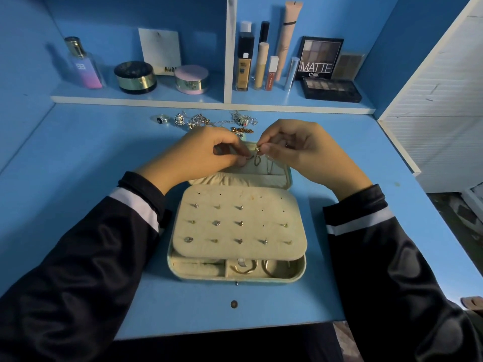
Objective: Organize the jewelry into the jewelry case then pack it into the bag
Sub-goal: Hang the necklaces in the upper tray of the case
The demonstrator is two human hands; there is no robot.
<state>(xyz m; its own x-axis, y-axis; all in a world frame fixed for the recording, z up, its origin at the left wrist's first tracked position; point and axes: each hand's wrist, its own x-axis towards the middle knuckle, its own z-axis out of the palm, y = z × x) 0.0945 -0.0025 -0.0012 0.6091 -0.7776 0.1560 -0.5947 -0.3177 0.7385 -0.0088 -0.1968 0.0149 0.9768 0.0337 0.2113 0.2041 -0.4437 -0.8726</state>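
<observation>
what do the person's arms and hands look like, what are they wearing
Long glossy black sleeves cover both arms; the left sleeve and right sleeve each carry a white band near the wrist. The left hand and right hand are bare, without gloves.

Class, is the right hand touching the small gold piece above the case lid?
Touching: the head view shows the right hand pinching the gold piece.

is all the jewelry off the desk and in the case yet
No, a ring and a heap of chains lie on the desk behind the open jewelry case.
</observation>
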